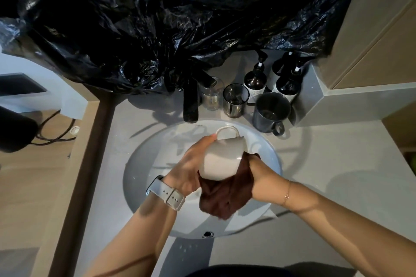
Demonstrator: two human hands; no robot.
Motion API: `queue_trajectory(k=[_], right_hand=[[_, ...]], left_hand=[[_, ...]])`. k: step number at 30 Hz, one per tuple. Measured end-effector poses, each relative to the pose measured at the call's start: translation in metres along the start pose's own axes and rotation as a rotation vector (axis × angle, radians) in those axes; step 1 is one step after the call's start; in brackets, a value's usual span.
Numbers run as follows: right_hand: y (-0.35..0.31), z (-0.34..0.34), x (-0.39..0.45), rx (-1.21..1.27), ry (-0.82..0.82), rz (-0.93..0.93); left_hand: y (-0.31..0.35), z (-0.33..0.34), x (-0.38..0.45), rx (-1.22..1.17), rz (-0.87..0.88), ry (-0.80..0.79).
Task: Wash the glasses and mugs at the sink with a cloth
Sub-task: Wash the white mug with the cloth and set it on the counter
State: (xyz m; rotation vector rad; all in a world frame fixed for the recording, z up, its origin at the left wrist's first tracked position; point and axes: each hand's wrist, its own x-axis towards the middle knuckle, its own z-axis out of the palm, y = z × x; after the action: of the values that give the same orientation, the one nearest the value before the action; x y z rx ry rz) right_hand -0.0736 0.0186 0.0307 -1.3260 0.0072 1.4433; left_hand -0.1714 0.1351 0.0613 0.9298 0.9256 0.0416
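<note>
Right hand [262,172] fingers vanish inside brown cloth [221,198] (behind white mug [222,157]).

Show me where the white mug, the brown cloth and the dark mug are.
white mug [221,159], head view, on its side wall.
brown cloth [221,195], head view, on the hanging fold.
dark mug [271,108], head view, on its body.

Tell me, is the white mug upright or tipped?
Tipped. The white mug lies on its side over the sink, handle pointing up and away, mouth facing right, where the cloth goes in.
</note>
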Motion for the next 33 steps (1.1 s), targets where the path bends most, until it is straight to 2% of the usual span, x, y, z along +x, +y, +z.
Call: queue_trajectory(k=[1, 5, 7, 8, 9, 11, 12, 14, 17, 18, 20, 22, 24, 25, 26, 27, 29, 30, 31, 33], right_hand=[[0.001, 0.004, -0.001, 0.144, 0.01, 0.007], [0.003, 0.013, -0.015, 0.308, 0.04, 0.022], [-0.001, 0.015, -0.019, 0.301, 0.125, 0.008], [-0.001, 0.011, -0.02, 0.25, 0.097, 0.014], [0.0, 0.007, -0.019, 0.247, 0.057, 0.011], [-0.007, 0.011, -0.02, 0.168, -0.066, -0.063], [-0.012, 0.013, -0.02, 0.21, -0.066, -0.025], [-0.014, 0.01, -0.014, 0.185, -0.073, 0.023], [-0.008, 0.005, -0.018, 0.014, -0.02, -0.08], [-0.005, 0.0, -0.018, -0.107, 0.031, -0.124], [-0.004, 0.002, -0.021, -0.172, 0.093, -0.118], [-0.003, 0.002, -0.017, -0.339, 0.037, -0.093], [0.003, -0.002, -0.011, -0.518, -0.012, -0.155], [0.004, 0.003, -0.01, -0.537, 0.003, -0.164], [0.004, 0.001, -0.004, -0.455, -0.008, -0.121], [0.01, -0.001, 0.002, -0.269, 0.003, -0.028], [0.008, 0.003, -0.003, -0.077, -0.002, 0.047], [0.002, 0.008, -0.005, 0.005, 0.065, 0.08], [-0.004, 0.009, -0.006, 0.025, 0.035, 0.037], [-0.014, 0.013, -0.008, 0.17, -0.065, 0.019]], left_hand=[[0.002, 0.001, -0.001, -0.005, 0.015, 0.008], [0.002, 0.01, -0.005, -0.053, 0.023, 0.08], [-0.005, 0.015, -0.005, -0.09, 0.053, 0.145], [-0.012, 0.015, -0.001, -0.056, 0.126, 0.188], [-0.018, 0.014, 0.001, 0.036, 0.23, 0.216], [-0.024, 0.01, -0.001, 0.377, 0.416, 0.254], [-0.028, 0.008, -0.002, 0.52, 0.479, 0.268], [-0.03, 0.006, -0.003, 0.512, 0.51, 0.262], [-0.023, 0.006, 0.001, 0.294, 0.354, 0.233], [-0.018, 0.007, 0.003, 0.209, 0.27, 0.213], [-0.008, 0.005, 0.002, -0.024, 0.071, 0.119], [-0.002, -0.002, -0.003, -0.159, -0.085, 0.012], [-0.005, -0.007, -0.004, -0.219, -0.186, -0.078], [-0.006, -0.006, -0.003, -0.234, -0.222, -0.079], [-0.006, -0.003, -0.003, -0.255, -0.222, -0.052], [-0.009, 0.001, -0.001, -0.262, -0.178, 0.018], [-0.016, 0.008, 0.005, -0.24, -0.027, 0.188], [-0.021, 0.01, 0.008, -0.183, 0.077, 0.25], [-0.026, 0.008, 0.01, -0.062, 0.213, 0.277], [-0.031, 0.0, 0.004, 0.349, 0.445, 0.307]])
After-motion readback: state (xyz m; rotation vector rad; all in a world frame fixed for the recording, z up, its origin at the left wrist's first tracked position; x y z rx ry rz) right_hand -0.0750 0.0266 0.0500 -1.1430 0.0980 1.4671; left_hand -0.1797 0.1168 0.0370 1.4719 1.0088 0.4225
